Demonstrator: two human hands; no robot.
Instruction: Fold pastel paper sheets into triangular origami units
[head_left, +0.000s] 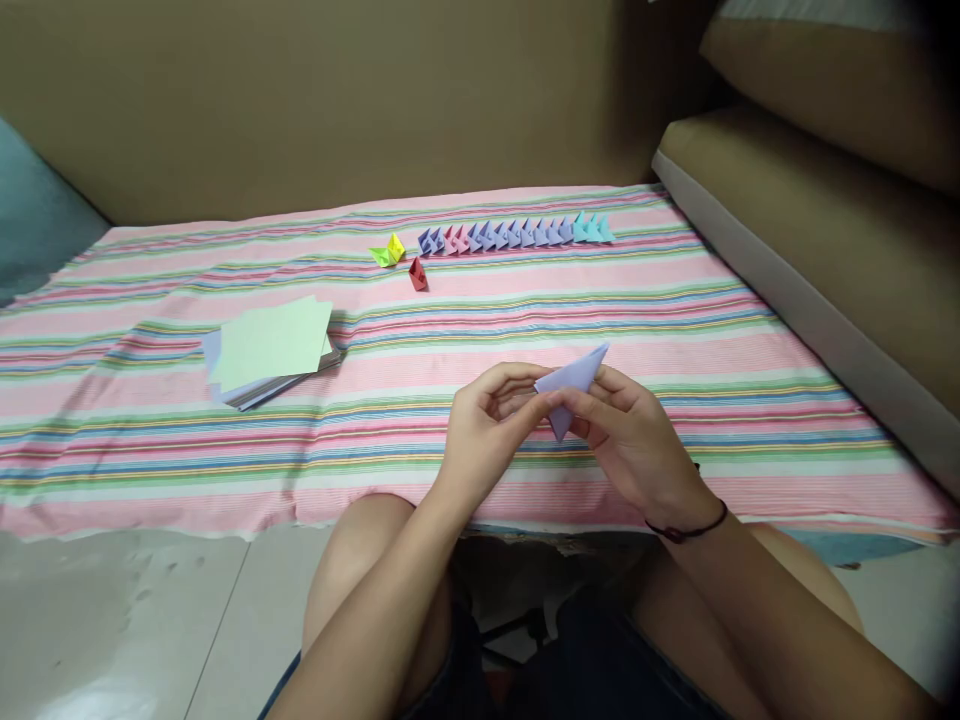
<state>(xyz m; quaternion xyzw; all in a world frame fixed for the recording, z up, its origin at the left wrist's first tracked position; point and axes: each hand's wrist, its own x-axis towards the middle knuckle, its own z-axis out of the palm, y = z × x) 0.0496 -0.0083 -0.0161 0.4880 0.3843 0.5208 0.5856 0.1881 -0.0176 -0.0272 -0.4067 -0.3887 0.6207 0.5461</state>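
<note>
A folded lavender paper piece [571,378] is held up over the near edge of the striped cloth, one point toward the upper right and another pointing down. My left hand [499,408] pinches its left side, thumb on the near face. From the right, my right hand [626,425] grips it as well, its thumb meeting the left one. Some fingers of both hands are hidden behind the paper. Farther back lies a row of folded paper pieces [517,236] in purple, pink and turquoise. Near its left end sit a yellow-green folded piece [388,251] and a red one [418,274].
A stack of paper sheets [274,345], pale green on top, lies to the left on the striped cloth [405,430]. Brown cushions [810,210] border the right side, and a brown backrest [337,100] rises behind. My knees are at the front edge.
</note>
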